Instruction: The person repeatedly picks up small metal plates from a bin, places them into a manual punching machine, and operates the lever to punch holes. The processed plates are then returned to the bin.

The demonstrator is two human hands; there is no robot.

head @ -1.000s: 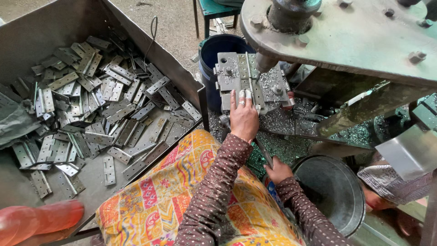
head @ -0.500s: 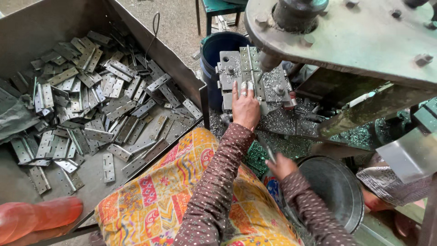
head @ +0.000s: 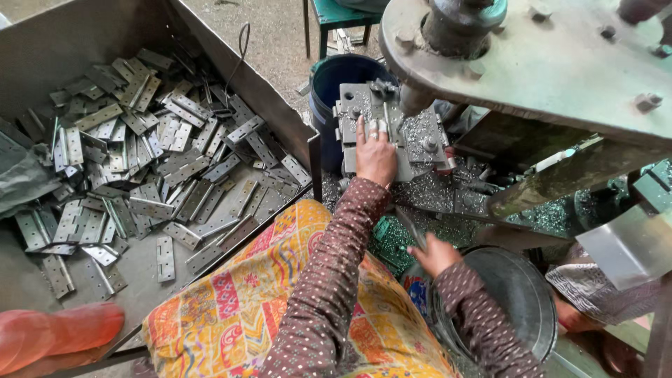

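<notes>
My left hand [head: 376, 152] rests flat on the metal die block [head: 392, 133] of a press, fingers stretched toward a hinge plate [head: 383, 110] lying in its slot under the punch [head: 414, 98]. Whether the fingers grip the plate is unclear. My right hand [head: 434, 253] is lower, near my lap, closed around a thin grey metal hinge piece [head: 411, 227] that sticks up from it. Both sleeves are brown with small dots.
A large grey metal bin [head: 280, 105] on the left holds several hinge plates [head: 140, 161]. A dark blue bucket [head: 343, 77] stands behind the die. The press frame [head: 546, 63] overhangs at right. Metal shavings [head: 448, 196] cover the bed. A round metal pan [head: 511, 301] sits by my right knee.
My left hand has slid forward onto the die block, fingers now further under the punch. My right hand has stayed low with the hinge piece.
</notes>
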